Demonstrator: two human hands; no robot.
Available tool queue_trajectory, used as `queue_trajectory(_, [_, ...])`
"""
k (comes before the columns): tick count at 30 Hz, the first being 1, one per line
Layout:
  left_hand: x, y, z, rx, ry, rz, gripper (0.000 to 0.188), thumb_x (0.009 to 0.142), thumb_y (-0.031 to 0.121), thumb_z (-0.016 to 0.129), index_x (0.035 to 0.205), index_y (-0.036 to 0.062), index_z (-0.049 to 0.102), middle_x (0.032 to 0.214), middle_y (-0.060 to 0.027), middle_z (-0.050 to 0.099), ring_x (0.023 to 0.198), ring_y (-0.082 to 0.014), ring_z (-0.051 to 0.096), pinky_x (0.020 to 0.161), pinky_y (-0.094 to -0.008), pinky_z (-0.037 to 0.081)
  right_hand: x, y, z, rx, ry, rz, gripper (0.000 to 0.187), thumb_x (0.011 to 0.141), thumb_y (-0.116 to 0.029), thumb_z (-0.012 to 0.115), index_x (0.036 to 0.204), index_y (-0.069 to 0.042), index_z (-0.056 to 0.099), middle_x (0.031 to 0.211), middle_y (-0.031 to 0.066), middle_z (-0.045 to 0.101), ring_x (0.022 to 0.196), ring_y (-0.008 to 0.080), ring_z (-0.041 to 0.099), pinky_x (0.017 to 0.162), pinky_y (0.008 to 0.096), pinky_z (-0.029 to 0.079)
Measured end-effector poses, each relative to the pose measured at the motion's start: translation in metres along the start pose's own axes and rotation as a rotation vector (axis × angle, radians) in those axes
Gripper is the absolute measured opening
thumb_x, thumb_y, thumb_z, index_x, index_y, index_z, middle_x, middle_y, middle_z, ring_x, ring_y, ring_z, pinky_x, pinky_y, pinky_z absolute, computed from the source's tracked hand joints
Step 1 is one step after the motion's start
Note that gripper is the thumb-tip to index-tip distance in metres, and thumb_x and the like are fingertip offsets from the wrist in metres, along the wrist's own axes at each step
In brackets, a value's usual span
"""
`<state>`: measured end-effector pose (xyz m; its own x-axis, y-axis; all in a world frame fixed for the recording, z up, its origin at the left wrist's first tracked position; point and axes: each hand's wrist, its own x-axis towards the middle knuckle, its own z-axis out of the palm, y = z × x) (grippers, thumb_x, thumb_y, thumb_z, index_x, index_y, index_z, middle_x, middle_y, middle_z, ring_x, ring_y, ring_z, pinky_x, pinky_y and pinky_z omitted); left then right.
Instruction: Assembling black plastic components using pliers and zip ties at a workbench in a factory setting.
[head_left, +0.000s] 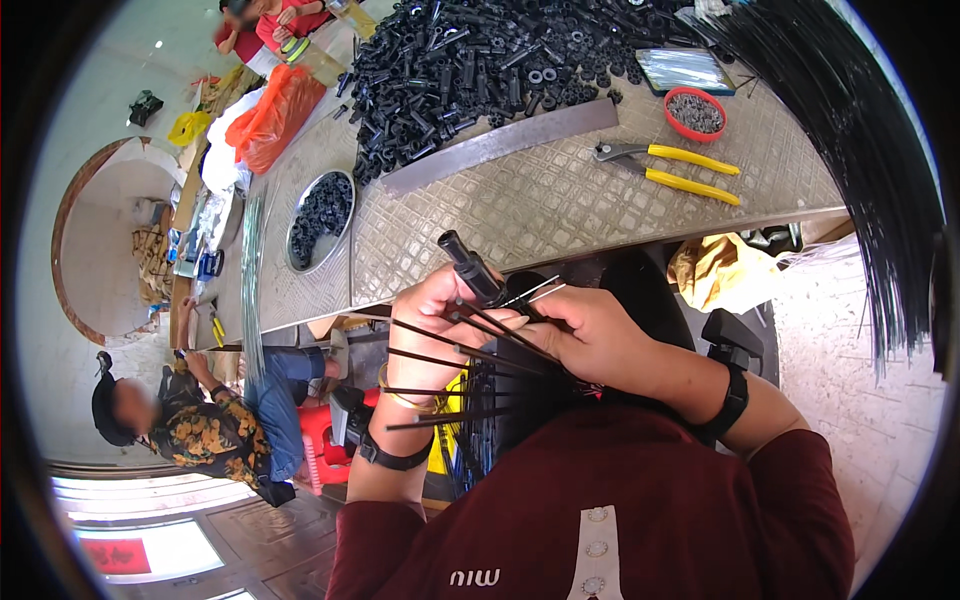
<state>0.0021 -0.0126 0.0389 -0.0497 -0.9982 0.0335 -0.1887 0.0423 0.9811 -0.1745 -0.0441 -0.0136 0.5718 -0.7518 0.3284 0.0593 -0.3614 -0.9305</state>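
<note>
In my left hand point(430, 315) is a black plastic tube that looks like an umbrella runner point(468, 262), tilted, its narrow end pointing up and to the left. Several thin black ribs point(450, 393) fan out below it toward my lap and left wrist. The closed fingers of my right hand point(600, 335) meet the runner's lower end and pinch near one rib. Two short, thin silvery pieces point(540, 292) stick out between my hands; whether they are wire or rib ends I cannot make out. Both hands are above my lap, just off the table's front edge.
On the table point(560, 220) lie a heap of black plastic parts point(470, 80), a flat metal strip point(500, 148), yellow-handled pliers point(690, 172), a red bowl point(694, 114) of small metal bits and a round dish point(320, 220). Black rods point(850, 120) hang at right. A person point(200, 420) sits left.
</note>
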Motion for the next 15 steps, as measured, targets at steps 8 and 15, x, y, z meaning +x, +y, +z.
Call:
queue_trajectory(8, [-0.008,0.002,-0.005,0.017,-0.062,0.055,0.026,0.075,-0.005,0.067,0.1,0.0006,0.059,0.087,-0.0013,0.061,0.077,-0.0072,0.056,0.067,-0.0215,0.047,0.0,0.003,0.001,0.304,-0.082,0.269,0.017,0.083,-0.018,0.063,0.078,-0.003,0.057,0.062,0.0004,0.048,0.059,0.0056,0.043,0.053,0.024,0.037])
queue_trajectory(15, [-0.005,-0.02,-0.002,-0.449,0.004,0.02,0.027,0.082,-0.012,0.051,0.106,0.0,0.051,0.094,-0.0064,0.06,0.078,-0.0118,0.059,0.064,-0.0209,0.046,0.002,-0.005,0.002,0.033,-0.028,0.183,0.017,0.084,-0.015,0.061,0.095,-0.002,0.062,0.073,0.0091,0.06,0.063,0.015,0.056,0.058,0.0271,0.043])
